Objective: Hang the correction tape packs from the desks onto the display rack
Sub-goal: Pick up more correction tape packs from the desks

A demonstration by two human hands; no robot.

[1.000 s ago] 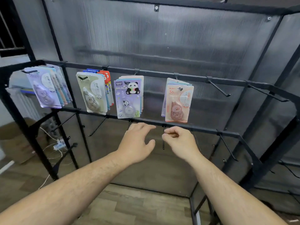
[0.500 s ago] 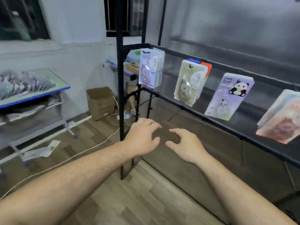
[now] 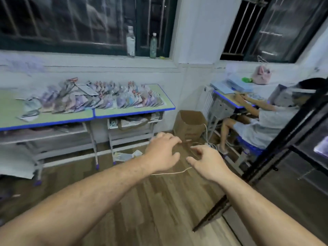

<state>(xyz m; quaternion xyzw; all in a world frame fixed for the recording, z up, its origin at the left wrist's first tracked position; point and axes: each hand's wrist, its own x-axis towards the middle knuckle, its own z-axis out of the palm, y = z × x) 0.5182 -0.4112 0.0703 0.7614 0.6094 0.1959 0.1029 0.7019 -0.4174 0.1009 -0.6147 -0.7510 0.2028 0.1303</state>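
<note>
Our left hand [image 3: 160, 153] and right hand [image 3: 207, 161] hover empty over the floor [image 3: 159, 203], fingers apart and loosely bent. The display rack [image 3: 287, 132] stands at right. Beyond, the correction tape packs [image 3: 106, 100] lie heaped toward the back edge of two desks [image 3: 134, 112].

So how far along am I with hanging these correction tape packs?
Done: only one purple pack shows on the display rack at the right edge; the rest is out of view. In hand: nothing, left hand and right hand are empty. Left: a big pile of correction tape packs sits on the two desks.
</note>
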